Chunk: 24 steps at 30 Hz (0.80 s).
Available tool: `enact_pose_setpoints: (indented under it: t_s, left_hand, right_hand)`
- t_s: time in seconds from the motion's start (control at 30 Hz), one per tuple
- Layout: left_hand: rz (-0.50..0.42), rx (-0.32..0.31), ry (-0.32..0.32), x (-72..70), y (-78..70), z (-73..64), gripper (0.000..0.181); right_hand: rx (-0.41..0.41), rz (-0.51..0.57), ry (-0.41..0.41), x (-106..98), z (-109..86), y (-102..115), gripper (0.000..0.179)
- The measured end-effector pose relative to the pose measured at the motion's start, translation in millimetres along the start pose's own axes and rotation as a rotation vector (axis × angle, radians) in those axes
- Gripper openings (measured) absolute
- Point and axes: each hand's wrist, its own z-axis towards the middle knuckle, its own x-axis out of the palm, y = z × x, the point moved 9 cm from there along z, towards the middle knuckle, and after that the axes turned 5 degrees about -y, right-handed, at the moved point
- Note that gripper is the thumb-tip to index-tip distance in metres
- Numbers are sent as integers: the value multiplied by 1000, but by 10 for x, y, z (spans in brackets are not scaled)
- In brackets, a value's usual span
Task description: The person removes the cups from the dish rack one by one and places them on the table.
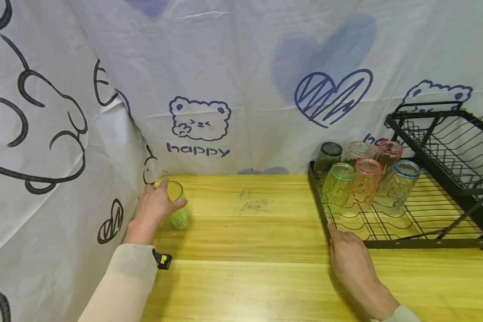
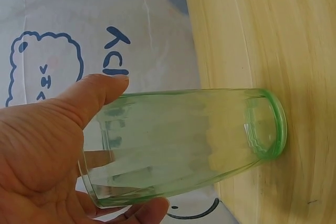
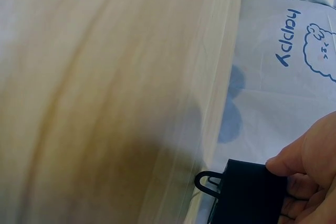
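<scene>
At the table's left a clear green glass (image 1: 179,210) stands upright. My left hand (image 1: 154,205) grips it near the top, the thumb (image 2: 100,90) on one side and fingertips (image 2: 152,211) on the other. The glass's base (image 2: 273,124) sits at the wood. On the right, my right hand (image 1: 352,259) holds the black dish rack (image 1: 422,244) by its near left corner. Its thumb (image 3: 286,161) lies on the black edge (image 3: 252,190), with the fingers curled behind. Bottom-up in the rack stand several glasses, among them a green one (image 1: 338,188) and an orange one (image 1: 363,188).
More upturned glasses stand in the rack: a blue-rimmed one (image 1: 398,188), a dark one (image 1: 328,156) and a pink one (image 1: 388,152). An upper wire tier (image 1: 463,147) rises at the right. Printed cloth (image 1: 257,89) hangs behind and left of the wooden table (image 1: 249,241).
</scene>
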Motion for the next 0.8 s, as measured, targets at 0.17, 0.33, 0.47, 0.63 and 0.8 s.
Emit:
enact_pose_setpoints:
  t_s: [0.17,0.33,0.47,0.63,0.8]
  left_hand:
    - [-2,-12,-9,2,8,-12,102]
    - [-23,-25,-20,11,17,-26,105]
    - [-42,-31,-27,31,31,-34,107]
    - [-66,-42,-33,42,41,-48,108]
    - [-93,-57,-31,44,47,-57,107]
  right_hand:
    - [12,0,17,10,-1,-18,45]
    - [28,9,38,25,7,-43,44]
    - [54,20,77,41,12,-75,43]
    - [94,35,120,54,18,-113,40]
    - [106,46,137,54,22,-125,40]
